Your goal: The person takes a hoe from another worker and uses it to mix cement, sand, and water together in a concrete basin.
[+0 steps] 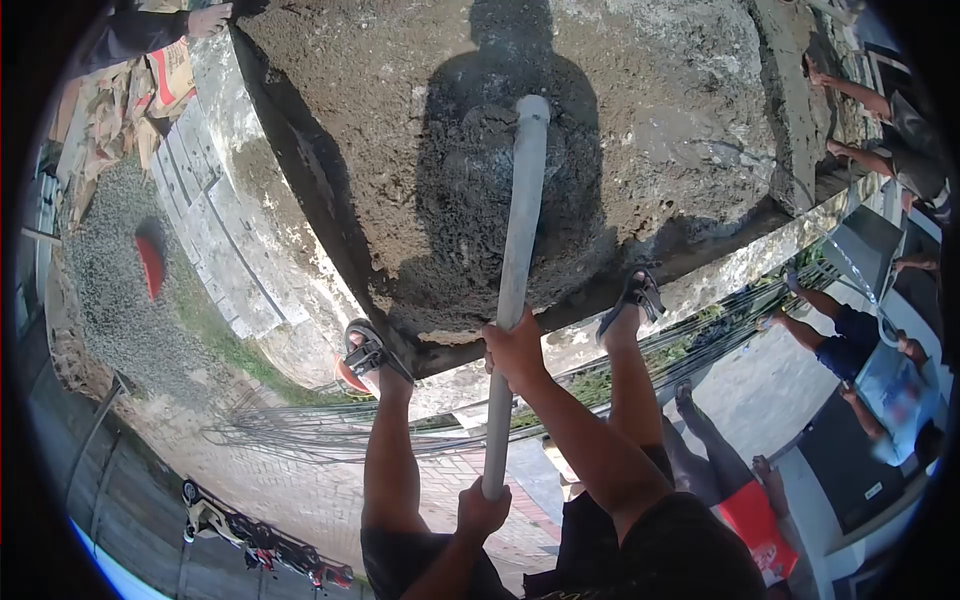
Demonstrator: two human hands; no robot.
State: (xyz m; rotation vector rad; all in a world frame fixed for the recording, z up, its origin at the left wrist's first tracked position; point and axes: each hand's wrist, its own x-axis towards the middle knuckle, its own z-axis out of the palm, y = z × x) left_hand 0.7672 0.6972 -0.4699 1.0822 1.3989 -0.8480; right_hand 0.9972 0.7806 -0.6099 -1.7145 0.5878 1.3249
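Observation:
A long grey pole (522, 210) runs up the middle of the view. Its far end lies over wet grey-brown mortar (390, 170), within a dark body shadow; whether a blade is buried there I cannot tell. My right hand (515, 350) is wrapped round the pole about midway, near the wall edge. Lower down, my left hand (483, 508) grips the near end of the pole. My sandalled feet, left (372, 350) and right (632, 300), stand apart on the rim of the mortar-filled space.
A co-worker's hand (210, 20) rests at the upper left rim. Several people are at the right, one in a light blue shirt (895, 400). Cables (330, 430) run below the wall (260, 190). Gravel (115, 290), a red object (150, 266) and motorcycles (250, 535) are at left.

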